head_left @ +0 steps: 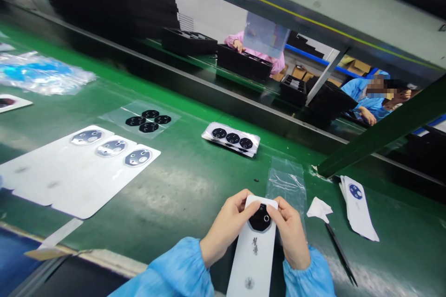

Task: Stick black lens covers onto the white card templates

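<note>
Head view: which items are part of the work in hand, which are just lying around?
In hand:
- white phone back panel, held by left hand and right hand
- black octagonal camera piece under both thumbs

Lying about:
- clear sheet of four black camera pieces
- three white panels
- black tweezers
- crumpled white wipe
- clear plastic film

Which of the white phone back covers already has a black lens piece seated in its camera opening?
The white cover held between the left hand and right hand. The three covers lying left on the green belt show silvery, unfilled camera rings.
</note>
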{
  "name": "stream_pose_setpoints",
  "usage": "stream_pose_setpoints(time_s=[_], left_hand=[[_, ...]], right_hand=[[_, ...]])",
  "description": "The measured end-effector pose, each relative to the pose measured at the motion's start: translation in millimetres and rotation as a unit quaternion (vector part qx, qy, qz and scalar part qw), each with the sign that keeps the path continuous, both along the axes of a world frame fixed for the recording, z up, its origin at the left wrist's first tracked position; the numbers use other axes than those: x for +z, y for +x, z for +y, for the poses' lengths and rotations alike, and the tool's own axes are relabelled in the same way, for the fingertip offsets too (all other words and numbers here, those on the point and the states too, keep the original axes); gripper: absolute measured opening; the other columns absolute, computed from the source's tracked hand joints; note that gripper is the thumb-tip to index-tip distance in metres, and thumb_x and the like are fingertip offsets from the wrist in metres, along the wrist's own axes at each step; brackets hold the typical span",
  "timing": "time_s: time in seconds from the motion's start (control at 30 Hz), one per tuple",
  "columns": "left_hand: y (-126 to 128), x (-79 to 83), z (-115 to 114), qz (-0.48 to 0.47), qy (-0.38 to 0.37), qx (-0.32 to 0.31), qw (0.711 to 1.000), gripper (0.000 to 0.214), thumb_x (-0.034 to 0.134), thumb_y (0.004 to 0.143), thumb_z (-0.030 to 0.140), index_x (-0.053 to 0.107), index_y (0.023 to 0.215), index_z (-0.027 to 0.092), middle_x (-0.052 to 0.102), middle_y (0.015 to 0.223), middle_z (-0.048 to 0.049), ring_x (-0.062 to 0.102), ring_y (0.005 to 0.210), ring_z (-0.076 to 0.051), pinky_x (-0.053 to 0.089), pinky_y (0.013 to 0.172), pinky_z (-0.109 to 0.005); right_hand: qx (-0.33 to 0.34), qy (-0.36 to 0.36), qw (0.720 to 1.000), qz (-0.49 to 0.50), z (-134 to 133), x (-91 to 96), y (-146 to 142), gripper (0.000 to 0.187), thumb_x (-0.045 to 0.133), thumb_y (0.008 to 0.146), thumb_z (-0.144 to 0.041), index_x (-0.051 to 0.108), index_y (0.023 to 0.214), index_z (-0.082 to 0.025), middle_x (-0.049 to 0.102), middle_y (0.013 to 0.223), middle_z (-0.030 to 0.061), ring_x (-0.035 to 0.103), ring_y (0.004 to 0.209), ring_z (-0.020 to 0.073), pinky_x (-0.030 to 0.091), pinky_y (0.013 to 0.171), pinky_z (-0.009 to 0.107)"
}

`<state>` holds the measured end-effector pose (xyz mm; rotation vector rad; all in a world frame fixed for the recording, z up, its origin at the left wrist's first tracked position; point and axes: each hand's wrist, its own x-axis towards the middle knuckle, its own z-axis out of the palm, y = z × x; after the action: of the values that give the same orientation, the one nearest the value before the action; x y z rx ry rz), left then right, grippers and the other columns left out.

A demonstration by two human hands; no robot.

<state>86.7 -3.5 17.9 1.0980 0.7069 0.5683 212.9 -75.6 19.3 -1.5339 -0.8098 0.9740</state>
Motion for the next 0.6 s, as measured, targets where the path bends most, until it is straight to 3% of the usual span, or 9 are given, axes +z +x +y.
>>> stream_pose_setpoints(time_s=[0.23,0.5,0.6], left_hand=[[-0.1,-2.9,-1.3,0.020,0.012,0.001,1.000,0.030,0.061,0.074,0.039,0.041,0.066,0.018,0.039,0.060,0.0073,0.034,0.057,-0.009,0.028,0.052,-0.020],[-1.2,-3.4,1.6,0.001,-0.027,0.001,1.000,0.031,0.060,0.073,0.041,0.042,0.065,0.018,0.039,0.059,0.0070,0.037,0.054,-0.008,0.029,0.050,-0.020],[-2.1,-4.4,3.1,-0.005,-0.043,0.012,0.999,0.033,0.062,0.072,0.043,0.042,0.065,0.018,0.041,0.058,0.0068,0.039,0.053,-0.008,0.029,0.049,-0.019]], right_hand=[[0.021,-0.012,0.999,-0.039,3.2,-5.7,0.6,0.042,0.065,0.071,-0.055,0.048,0.064,-0.018,0.040,0.055,-0.0064,0.034,0.053,0.0091,0.027,0.049,0.022],[0.049,-0.017,0.998,-0.043,-1.6,-0.3,-0.5,0.036,0.054,0.083,-0.053,0.055,0.076,-0.017,0.048,0.066,-0.0033,0.043,0.061,0.0107,0.036,0.055,0.022],[0.051,-0.025,0.998,-0.017,-3.8,0.4,-0.6,0.037,0.049,0.085,-0.056,0.052,0.079,-0.019,0.045,0.062,-0.0055,0.042,0.053,0.0092,0.034,0.047,0.021]])
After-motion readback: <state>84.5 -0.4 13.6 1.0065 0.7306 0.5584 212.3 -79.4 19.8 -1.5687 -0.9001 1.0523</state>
